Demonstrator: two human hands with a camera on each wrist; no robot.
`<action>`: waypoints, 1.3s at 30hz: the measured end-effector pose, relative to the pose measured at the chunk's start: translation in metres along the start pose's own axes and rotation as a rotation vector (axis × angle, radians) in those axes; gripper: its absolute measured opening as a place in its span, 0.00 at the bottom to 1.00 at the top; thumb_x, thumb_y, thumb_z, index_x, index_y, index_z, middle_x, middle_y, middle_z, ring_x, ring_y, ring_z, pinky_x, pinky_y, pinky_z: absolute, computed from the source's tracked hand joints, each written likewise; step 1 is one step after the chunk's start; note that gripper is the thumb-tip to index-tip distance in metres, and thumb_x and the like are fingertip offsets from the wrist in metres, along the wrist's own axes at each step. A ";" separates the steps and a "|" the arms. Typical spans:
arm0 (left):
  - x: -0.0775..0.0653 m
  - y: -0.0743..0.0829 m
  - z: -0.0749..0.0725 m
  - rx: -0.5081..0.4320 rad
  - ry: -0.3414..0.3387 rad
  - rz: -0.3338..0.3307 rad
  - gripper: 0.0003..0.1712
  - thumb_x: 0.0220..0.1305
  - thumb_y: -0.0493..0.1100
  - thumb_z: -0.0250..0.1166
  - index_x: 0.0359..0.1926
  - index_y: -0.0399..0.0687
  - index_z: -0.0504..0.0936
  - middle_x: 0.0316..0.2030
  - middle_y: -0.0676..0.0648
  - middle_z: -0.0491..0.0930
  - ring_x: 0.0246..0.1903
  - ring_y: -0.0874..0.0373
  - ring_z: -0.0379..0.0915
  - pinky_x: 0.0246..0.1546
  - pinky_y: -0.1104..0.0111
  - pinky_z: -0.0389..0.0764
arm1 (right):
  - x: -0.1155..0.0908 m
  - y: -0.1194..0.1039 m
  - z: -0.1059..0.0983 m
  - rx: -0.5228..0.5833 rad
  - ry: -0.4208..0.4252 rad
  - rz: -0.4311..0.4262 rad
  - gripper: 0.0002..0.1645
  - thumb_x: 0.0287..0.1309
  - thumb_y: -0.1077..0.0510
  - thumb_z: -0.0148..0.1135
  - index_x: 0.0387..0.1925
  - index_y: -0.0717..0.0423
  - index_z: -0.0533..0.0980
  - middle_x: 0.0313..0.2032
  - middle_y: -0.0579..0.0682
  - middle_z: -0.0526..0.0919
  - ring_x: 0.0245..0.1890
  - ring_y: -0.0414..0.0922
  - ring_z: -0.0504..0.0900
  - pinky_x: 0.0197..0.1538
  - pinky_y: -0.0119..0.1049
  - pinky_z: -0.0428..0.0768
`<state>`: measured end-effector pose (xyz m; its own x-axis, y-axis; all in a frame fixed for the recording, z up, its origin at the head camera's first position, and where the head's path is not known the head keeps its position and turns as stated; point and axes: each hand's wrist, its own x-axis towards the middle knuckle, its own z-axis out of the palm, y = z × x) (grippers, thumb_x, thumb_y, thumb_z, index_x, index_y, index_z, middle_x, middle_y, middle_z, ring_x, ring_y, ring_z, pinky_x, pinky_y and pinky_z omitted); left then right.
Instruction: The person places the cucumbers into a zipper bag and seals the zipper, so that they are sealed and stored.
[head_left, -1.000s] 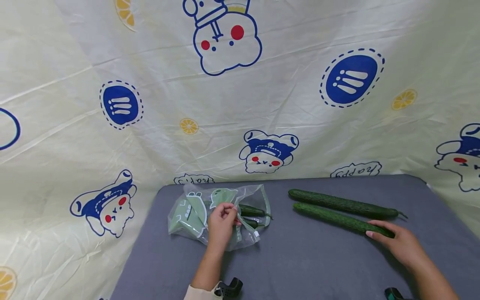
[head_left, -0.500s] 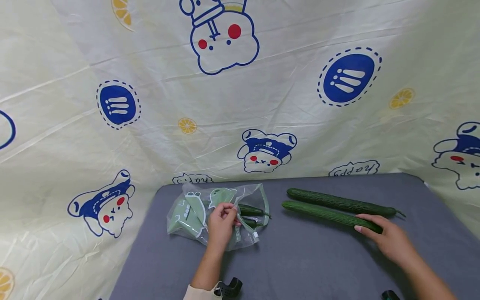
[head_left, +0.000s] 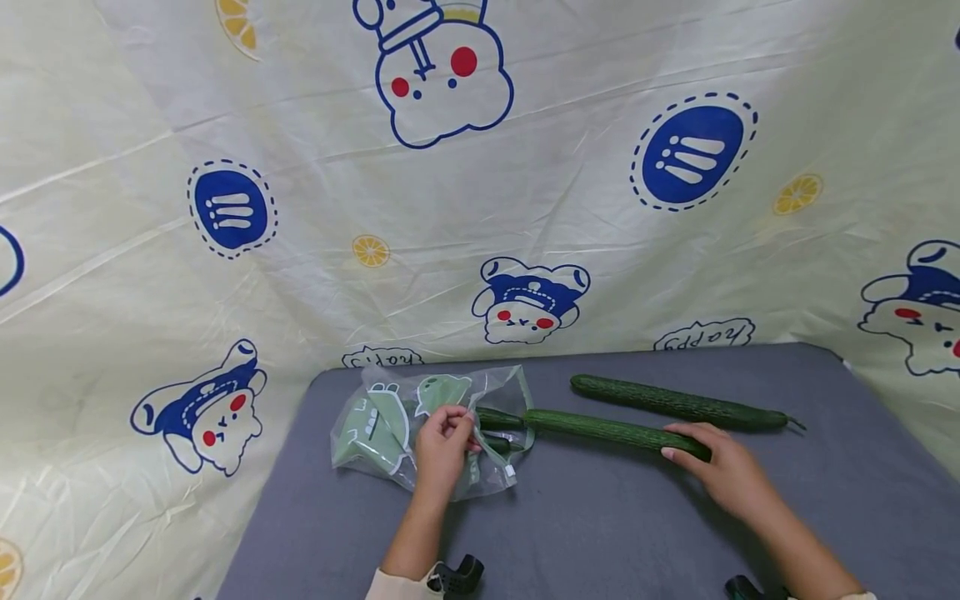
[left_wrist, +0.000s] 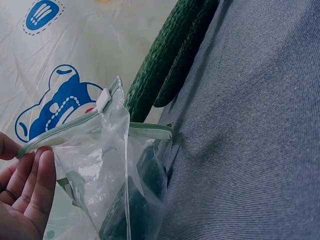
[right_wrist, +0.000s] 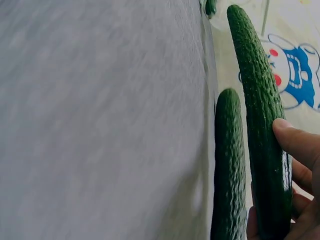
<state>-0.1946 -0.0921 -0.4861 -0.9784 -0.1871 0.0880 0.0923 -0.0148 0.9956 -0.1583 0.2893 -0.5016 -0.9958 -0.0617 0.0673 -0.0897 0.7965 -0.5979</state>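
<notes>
My left hand [head_left: 441,454] pinches the rim of a clear zip bag [left_wrist: 100,160] printed with green cartoon shapes, holding its mouth apart toward the right. Inside lie two cucumbers [head_left: 501,420], partly hidden by the print and the hand. A white slider [left_wrist: 103,100] sits on the bag's green zip edge. My right hand [head_left: 723,468] grips a long green cucumber [head_left: 600,428] near its right end, thumb on one side and fingers on the other. The cucumber's far tip overlaps the bag's mouth in the head view.
Another cucumber [head_left: 675,403] lies on the grey tablecloth [head_left: 592,525], behind the held one, its stem pointing right. A pale printed curtain [head_left: 615,283] hangs along the table's back edge.
My right hand has moved left with the cucumber, bringing its tip from beside the other cucumber to the bag's mouth. The left hand keeps its hold on the rim.
</notes>
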 end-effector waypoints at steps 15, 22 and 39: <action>0.001 -0.001 0.000 -0.013 0.005 0.004 0.08 0.65 0.33 0.64 0.41 0.29 0.80 0.25 0.45 0.78 0.18 0.61 0.76 0.22 0.70 0.87 | 0.027 -0.035 0.027 0.009 0.025 -0.046 0.31 0.67 0.42 0.62 0.65 0.53 0.75 0.64 0.62 0.75 0.61 0.67 0.75 0.53 0.67 0.79; 0.001 -0.002 -0.001 -0.027 -0.001 0.000 0.09 0.65 0.33 0.64 0.41 0.28 0.79 0.25 0.45 0.78 0.17 0.61 0.76 0.22 0.70 0.87 | 0.038 -0.044 0.040 0.018 0.022 -0.062 0.29 0.67 0.46 0.64 0.64 0.53 0.76 0.63 0.62 0.76 0.59 0.66 0.77 0.53 0.65 0.80; 0.001 -0.001 -0.001 -0.027 -0.001 0.003 0.08 0.65 0.32 0.63 0.41 0.27 0.79 0.26 0.46 0.78 0.17 0.61 0.76 0.21 0.71 0.87 | 0.056 -0.071 0.063 0.052 0.049 -0.099 0.26 0.65 0.47 0.66 0.62 0.51 0.78 0.61 0.57 0.79 0.60 0.61 0.79 0.56 0.63 0.80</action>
<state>-0.1952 -0.0933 -0.4870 -0.9782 -0.1866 0.0908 0.1000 -0.0407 0.9942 -0.2088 0.1920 -0.5057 -0.9802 -0.1081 0.1661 -0.1896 0.7555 -0.6272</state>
